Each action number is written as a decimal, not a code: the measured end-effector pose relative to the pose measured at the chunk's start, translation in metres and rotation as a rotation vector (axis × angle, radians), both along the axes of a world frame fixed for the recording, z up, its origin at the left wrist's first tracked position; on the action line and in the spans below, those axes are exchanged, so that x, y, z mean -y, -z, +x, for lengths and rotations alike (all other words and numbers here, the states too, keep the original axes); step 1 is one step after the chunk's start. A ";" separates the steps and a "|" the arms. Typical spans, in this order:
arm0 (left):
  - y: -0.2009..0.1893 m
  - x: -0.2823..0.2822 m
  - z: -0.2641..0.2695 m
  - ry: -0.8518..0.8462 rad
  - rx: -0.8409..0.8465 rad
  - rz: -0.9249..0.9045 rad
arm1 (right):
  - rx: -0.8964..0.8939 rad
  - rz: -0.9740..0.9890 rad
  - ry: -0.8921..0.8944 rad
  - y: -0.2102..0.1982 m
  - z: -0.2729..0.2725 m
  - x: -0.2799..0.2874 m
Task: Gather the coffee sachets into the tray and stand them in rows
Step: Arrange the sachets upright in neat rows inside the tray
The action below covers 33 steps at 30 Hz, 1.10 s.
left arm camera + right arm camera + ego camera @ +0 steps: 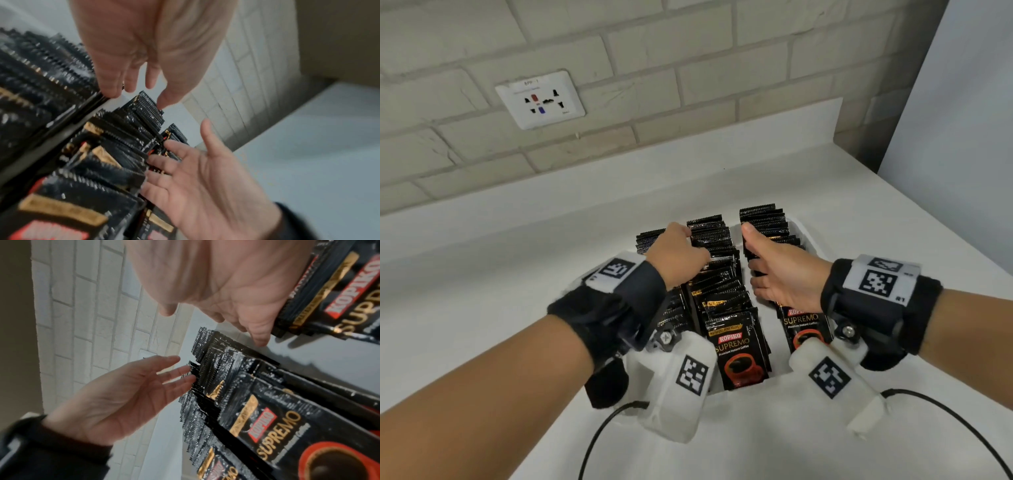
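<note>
A white tray [800, 229] on the counter holds three rows of black Kopiko Supremo coffee sachets, standing and leaning: a left row [650, 240], a middle row [722, 284] and a right row [767, 219]. My left hand [678, 253] is open over the far part of the left and middle rows, and its straight fingers [174, 374] touch the serrated sachet tops. My right hand [774, 270] is open in the gap between the middle and right rows, thumb up. Its fingers [164, 154] lie against the inner side of the right row. Neither hand holds a sachet.
The tray sits on a white counter [517, 274] against a pale brick wall with a socket plate [541, 99]. A white panel [962, 102] rises at the right. Black cables [599, 435] from the wrist cameras trail over the near counter.
</note>
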<state>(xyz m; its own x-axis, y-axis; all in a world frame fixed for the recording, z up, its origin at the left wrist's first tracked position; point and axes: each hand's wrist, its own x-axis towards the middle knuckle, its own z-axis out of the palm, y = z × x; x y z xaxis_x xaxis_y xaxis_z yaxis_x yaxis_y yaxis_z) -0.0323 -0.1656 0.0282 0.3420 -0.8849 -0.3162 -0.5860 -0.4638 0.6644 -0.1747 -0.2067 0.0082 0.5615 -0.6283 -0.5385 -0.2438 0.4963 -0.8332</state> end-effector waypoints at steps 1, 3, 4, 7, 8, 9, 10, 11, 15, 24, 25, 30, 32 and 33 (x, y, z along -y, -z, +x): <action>0.000 -0.001 -0.001 -0.055 -0.101 -0.006 | 0.008 0.005 0.000 -0.001 0.001 0.000; 0.002 -0.004 -0.003 -0.145 -0.254 -0.020 | 0.025 0.016 0.001 -0.002 0.003 -0.001; 0.001 -0.006 -0.004 -0.190 -0.303 -0.022 | 0.030 0.019 0.000 -0.002 0.003 -0.001; 0.004 -0.007 -0.010 -0.235 -0.481 -0.022 | 0.029 0.026 0.000 -0.004 0.005 -0.005; 0.005 -0.008 -0.011 -0.242 -0.504 -0.010 | 0.022 0.023 -0.001 -0.005 0.005 -0.006; 0.005 -0.007 -0.013 -0.249 -0.520 0.003 | 0.017 0.020 -0.004 -0.006 0.006 -0.008; 0.008 -0.006 -0.013 -0.235 -0.516 0.003 | 0.016 0.017 -0.007 -0.006 0.006 -0.008; 0.007 -0.005 -0.015 -0.237 -0.486 -0.001 | 0.016 0.016 -0.007 -0.006 0.005 -0.009; 0.006 -0.005 -0.024 -0.308 -0.447 0.010 | 0.015 0.029 0.022 -0.009 0.006 -0.013; 0.010 0.000 -0.028 -0.437 -0.570 -0.030 | 0.013 0.008 0.029 -0.018 0.013 -0.020; 0.013 0.001 -0.027 -0.447 -0.600 -0.048 | 0.026 0.014 0.049 -0.019 0.015 -0.020; 0.011 0.001 -0.029 -0.493 -0.771 -0.111 | 0.020 0.005 0.052 -0.016 0.021 -0.019; 0.012 0.002 -0.027 -0.502 -0.790 -0.129 | 0.000 -0.011 0.025 -0.016 0.020 -0.018; 0.013 0.002 -0.026 -0.489 -0.787 -0.128 | 0.002 -0.013 0.029 -0.017 0.019 -0.018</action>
